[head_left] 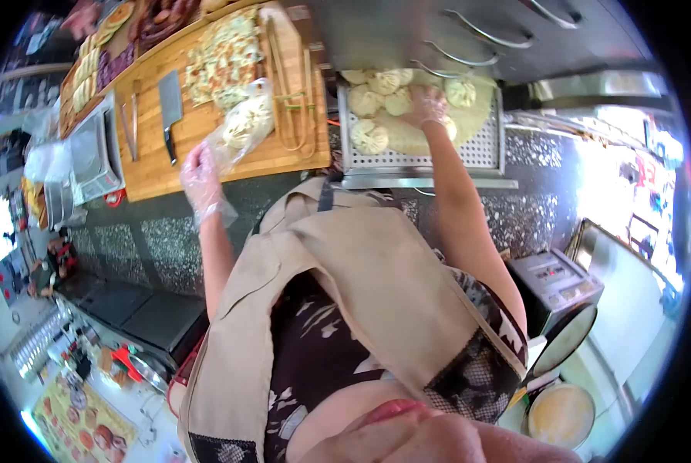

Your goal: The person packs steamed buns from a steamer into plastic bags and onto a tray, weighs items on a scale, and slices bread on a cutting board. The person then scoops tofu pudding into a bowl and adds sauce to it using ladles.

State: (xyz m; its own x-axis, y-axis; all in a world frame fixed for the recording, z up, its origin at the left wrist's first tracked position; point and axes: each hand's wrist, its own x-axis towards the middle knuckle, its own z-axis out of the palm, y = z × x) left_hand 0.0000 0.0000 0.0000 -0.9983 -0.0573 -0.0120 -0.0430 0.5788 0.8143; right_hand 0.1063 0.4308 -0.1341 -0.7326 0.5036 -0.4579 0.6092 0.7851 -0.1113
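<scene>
Buns (370, 137) are located in a perforated metal tray (396, 160) right of centre in the upper part of the frame, on a pale liner (475, 123) that covers part of the base. One further bun (247, 127) sits inside a clear plastic bag (224, 153), left of centre in the upper frame, in front of a wooden board (151, 166); whether the bag touches the board, I cannot tell. My left hand (200, 177), in a clear glove, is at the lower end of the bag, fingers curled together and pinching its edge. My right hand (428, 106) reaches in among the buns in the tray; I cannot tell whether its fingers are spread or pinching a bun. On the board, a cleaver (171, 100) lies left of the bag, cut flatbread (220, 58) above it, and tongs (275, 65) to its right.
</scene>
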